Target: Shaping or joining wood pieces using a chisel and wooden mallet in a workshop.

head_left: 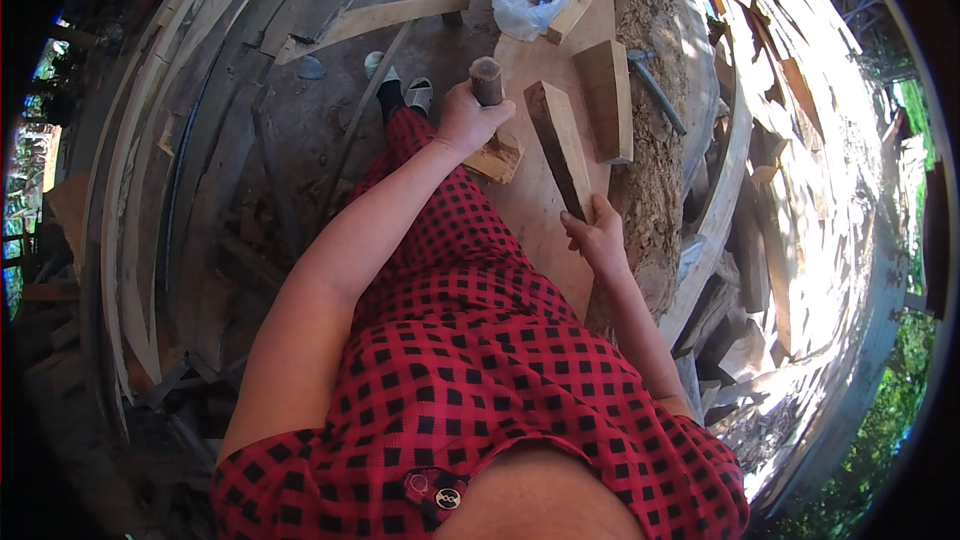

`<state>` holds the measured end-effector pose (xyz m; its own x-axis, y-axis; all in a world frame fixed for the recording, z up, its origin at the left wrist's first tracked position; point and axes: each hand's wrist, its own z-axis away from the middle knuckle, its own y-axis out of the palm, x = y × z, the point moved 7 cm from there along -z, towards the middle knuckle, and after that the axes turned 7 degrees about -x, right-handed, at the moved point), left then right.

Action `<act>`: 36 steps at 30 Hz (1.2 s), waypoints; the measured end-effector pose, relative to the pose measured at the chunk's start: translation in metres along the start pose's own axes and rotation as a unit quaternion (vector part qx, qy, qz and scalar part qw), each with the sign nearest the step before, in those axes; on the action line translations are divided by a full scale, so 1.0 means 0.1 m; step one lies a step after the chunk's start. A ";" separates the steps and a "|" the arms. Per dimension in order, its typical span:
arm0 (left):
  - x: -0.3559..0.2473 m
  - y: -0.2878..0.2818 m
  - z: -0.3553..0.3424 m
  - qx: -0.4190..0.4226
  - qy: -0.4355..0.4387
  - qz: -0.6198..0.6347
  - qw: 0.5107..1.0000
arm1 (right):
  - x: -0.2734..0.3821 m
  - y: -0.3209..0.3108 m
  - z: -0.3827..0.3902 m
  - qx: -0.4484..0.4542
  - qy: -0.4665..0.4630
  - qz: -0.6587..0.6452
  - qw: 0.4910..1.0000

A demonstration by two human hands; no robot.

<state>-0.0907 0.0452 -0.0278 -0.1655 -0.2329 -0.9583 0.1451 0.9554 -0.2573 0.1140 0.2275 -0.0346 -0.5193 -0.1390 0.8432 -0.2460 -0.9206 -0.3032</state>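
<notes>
Left hand (472,122) closed round one dark, round-topped handle (487,86); right hand (600,242) gripping the near end of one squared timber (558,145). From my remote post I count one slab (550,260), bark along its right edge. Held timber: over the slab's middle, long axis roughly lengthwise, far end pointing away and slightly left; contact I can't tell. Then one thick block (608,105) by the bark edge, one metal tool (660,100) on the bark, one translucent bag (511,8) at the left edge, far end; one small block (570,17) just beside it.
</notes>
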 end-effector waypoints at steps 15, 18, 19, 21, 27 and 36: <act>0.01 0.12 0.08 -0.003 -0.015 -0.008 1.000 | 1.41 -0.41 0.14 -0.088 -0.302 0.270 0.910; -0.05 0.15 0.07 0.007 -0.017 -0.041 0.999 | 1.58 -0.48 0.26 -0.074 -0.304 0.065 0.947; -0.10 0.16 0.08 0.007 -0.018 -0.040 0.999 | 1.65 -0.48 0.34 -0.083 -0.306 0.027 0.948; -0.21 0.17 0.06 0.002 0.014 -0.074 0.997 | 1.60 -0.46 0.32 -0.099 -0.330 0.053 0.937; -0.15 0.13 0.13 -0.011 0.019 -0.091 0.996 | 1.33 -0.38 0.02 -0.039 -0.267 0.321 0.908; -0.11 0.14 0.06 0.004 0.015 -0.075 0.997 | 1.30 -0.35 0.14 -0.057 -0.258 0.246 0.932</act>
<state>-0.0810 0.0599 -0.0220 -0.2150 -0.3669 -0.9051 0.1244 0.9089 -0.3980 0.0664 0.2362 0.0916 -0.1357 -0.7185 0.6822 -0.1830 -0.6585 -0.7300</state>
